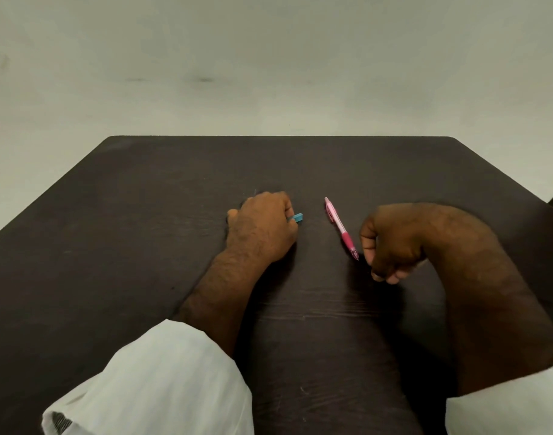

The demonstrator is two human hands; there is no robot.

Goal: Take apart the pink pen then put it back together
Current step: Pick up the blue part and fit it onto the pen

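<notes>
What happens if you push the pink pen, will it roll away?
The pink pen looks round and lies flat on the smooth table, so it might roll a little, though its clip would probably stop it. It looks thin, so likely light and stiff.

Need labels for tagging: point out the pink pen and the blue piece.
pink pen [340,227]: head view, middle of the barrel.
blue piece [298,217]: head view, its exposed end.
</notes>
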